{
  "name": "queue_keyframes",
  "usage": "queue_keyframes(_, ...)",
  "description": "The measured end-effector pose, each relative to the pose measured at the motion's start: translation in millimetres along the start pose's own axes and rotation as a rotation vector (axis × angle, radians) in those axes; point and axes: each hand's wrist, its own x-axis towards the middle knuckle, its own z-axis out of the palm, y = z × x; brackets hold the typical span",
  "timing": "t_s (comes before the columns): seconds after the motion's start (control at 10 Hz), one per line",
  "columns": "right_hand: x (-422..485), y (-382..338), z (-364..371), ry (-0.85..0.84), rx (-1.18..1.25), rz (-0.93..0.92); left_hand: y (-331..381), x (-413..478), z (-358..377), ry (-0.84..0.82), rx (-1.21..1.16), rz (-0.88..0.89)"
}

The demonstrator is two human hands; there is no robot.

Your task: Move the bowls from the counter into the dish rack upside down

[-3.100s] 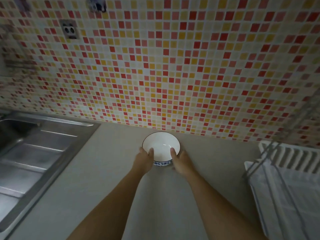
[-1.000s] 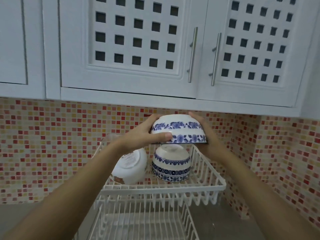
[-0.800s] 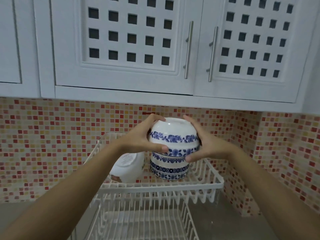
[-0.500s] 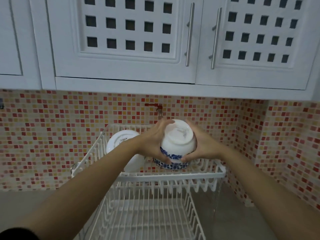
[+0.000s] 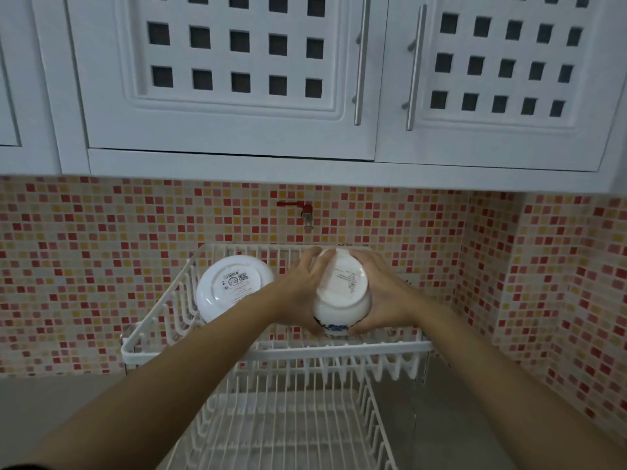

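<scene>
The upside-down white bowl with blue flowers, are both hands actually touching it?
Touching. The head view shows the left hand and the right hand pressed flat against opposite sides of the upside-down white bowl with blue flowers, no gap on either side.

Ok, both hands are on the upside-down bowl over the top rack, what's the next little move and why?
Probably ease it straight down, then let go. The left hand and right hand clasp the bowl base-up, its blue rim at the upper tier. Whether it already sits on something is hidden, so release only once it feels seated.
</scene>
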Motion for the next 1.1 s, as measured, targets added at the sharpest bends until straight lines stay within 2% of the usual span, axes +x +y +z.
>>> queue_keyframes(0.3, 3, 5, 5, -0.048, -0.015, -0.008, 3, 1, 1, -0.094, -0.003, -0.056)
queue_keyframes(0.8, 6, 7, 2, -0.070, -0.040, -0.005, 13, -3, -10, -0.150, -0.028, -0.104)
queue_keyframes(1.0, -4, 3, -9, -0.123, -0.004, 0.018, 12, -14, -24, -0.088, -0.143, -0.110)
queue_keyframes(1.1, -8, -13, -10, -0.012, 0.000, 0.020, 8, -27, -35, 0.053, -0.215, -0.106)
